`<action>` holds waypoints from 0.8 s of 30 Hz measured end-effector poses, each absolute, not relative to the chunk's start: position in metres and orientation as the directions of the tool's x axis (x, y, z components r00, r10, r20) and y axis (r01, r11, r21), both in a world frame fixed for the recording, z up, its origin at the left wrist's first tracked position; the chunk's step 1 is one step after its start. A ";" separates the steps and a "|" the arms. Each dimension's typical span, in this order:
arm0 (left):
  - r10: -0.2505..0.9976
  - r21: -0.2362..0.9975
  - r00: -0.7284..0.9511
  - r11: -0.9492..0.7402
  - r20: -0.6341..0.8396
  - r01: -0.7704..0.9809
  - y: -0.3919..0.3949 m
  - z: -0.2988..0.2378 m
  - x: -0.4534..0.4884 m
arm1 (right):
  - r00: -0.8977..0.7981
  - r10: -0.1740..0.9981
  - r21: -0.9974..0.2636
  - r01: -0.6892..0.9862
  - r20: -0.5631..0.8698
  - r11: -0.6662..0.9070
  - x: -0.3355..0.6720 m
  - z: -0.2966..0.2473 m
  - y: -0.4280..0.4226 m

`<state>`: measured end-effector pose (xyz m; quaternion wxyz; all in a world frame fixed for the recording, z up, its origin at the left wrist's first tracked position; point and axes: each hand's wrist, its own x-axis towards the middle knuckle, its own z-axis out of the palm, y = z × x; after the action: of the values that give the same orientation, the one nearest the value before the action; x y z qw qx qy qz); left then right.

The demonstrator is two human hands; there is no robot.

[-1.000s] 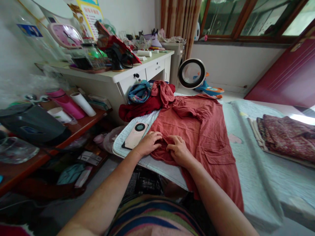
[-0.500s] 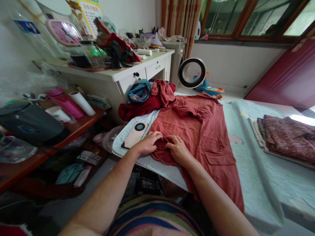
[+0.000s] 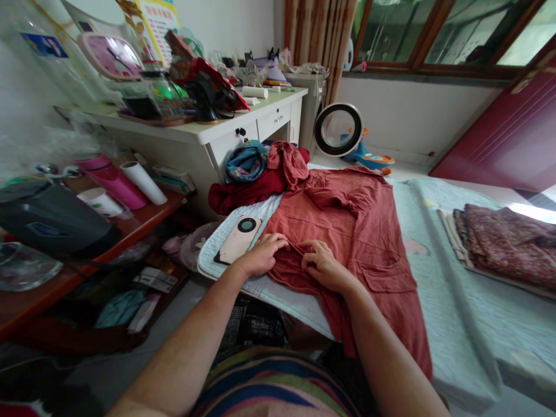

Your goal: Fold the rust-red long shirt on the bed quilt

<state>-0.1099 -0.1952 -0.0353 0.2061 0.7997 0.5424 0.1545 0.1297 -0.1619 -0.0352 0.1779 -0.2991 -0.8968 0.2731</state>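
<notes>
Resting on the near part of the rust-red shirt (image 3: 330,217), both hands are working close together over a rumpled fold. With the shirt as the dial and the person at six o'clock, the left hand (image 3: 263,255) is lying toward eight, its fingers bent and bunched at the cloth's edge; whether they are pinching it I cannot tell. The right hand (image 3: 326,267) is sitting nearer seven, its fingers curled and thumb spread a little apart; its grip is also unclear. The shirt is spreading over a mint-green padded cover (image 3: 456,301), with its flap pocket (image 3: 386,275) facing up near four. A smartphone (image 3: 238,238) is lying at nine, just beside the left hand, and a dark-red cloth (image 3: 237,196) is heaping up at ten. The step in hand is apparently arranging that fold; handling it further would be calling for steadying with the left and light fingertip pressure with the right, keeping clear of the smartphone.
</notes>
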 end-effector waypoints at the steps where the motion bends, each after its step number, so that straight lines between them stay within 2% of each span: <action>1: 0.931 0.500 0.365 -0.327 0.024 0.802 -0.195 -0.036 -0.110 | -0.756 0.637 -0.594 0.447 0.149 0.669 0.131 -0.035 -0.161; 10: 0.937 0.485 0.338 -0.338 0.091 0.806 -0.199 -0.023 -0.102 | -0.709 0.671 -0.534 0.489 0.216 0.690 0.126 -0.035 -0.168; 17: 0.922 0.354 0.343 -0.386 0.181 0.852 -0.199 -0.025 -0.083 | -0.640 0.724 -0.622 0.464 0.256 0.630 0.119 -0.040 -0.166; 24: 0.932 0.342 0.346 -0.361 0.106 0.868 -0.199 -0.025 -0.072 | -0.563 0.758 -0.417 0.634 0.328 0.651 0.122 -0.043 -0.166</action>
<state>-0.0719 -0.1986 -0.0254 0.1135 0.8124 0.5539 0.1427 0.1222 -0.1658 -0.0431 0.2451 -0.3979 -0.8749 0.1267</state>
